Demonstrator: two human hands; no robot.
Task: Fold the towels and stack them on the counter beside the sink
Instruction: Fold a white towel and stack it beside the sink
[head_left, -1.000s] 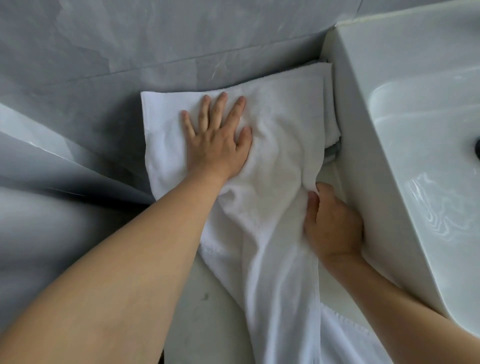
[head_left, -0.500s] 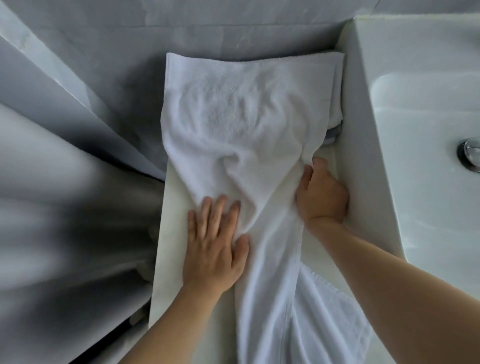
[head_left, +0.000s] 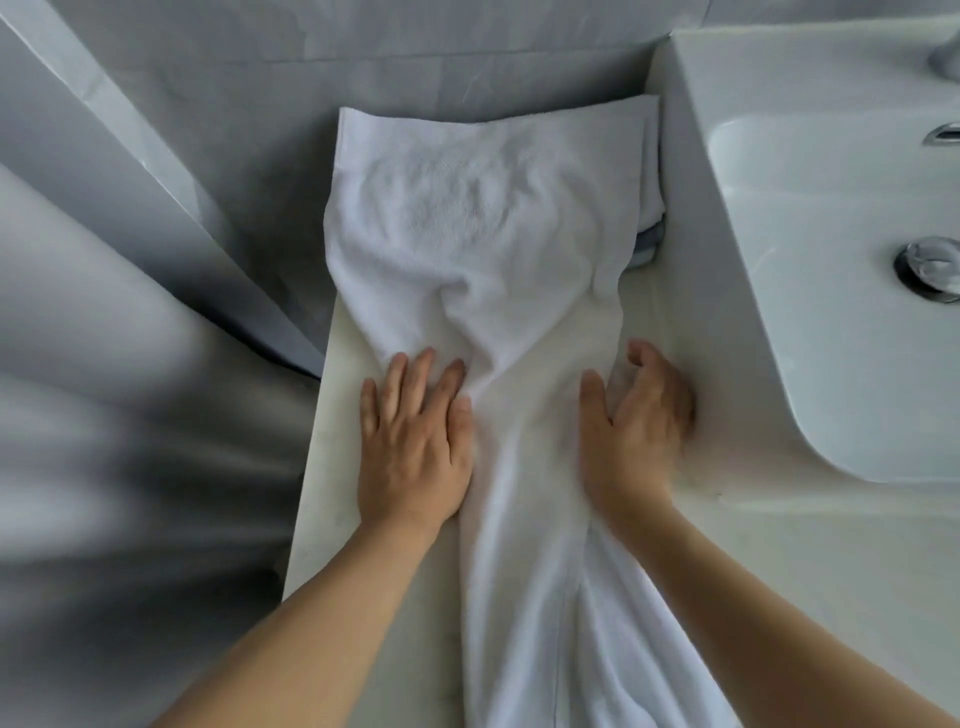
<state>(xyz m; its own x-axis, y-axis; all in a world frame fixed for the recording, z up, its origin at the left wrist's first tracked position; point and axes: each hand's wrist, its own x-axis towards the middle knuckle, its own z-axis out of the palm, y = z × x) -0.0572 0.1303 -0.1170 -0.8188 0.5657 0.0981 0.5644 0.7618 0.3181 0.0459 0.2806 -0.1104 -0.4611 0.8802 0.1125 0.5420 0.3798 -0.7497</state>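
Smoothing the towel (head_left: 483, 218) on the tabletop (head_left: 332, 467): left hand (head_left: 415, 447) flat, right hand (head_left: 634, 421) loosely spread at its edge. Next, I'd fold the near end up.

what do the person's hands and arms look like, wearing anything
Both arms are bare right up to the frame edge, with no sleeves in view. The left hand and the right hand wear no gloves, and no rings, watch or bracelets show. The right hand is slightly blurred.
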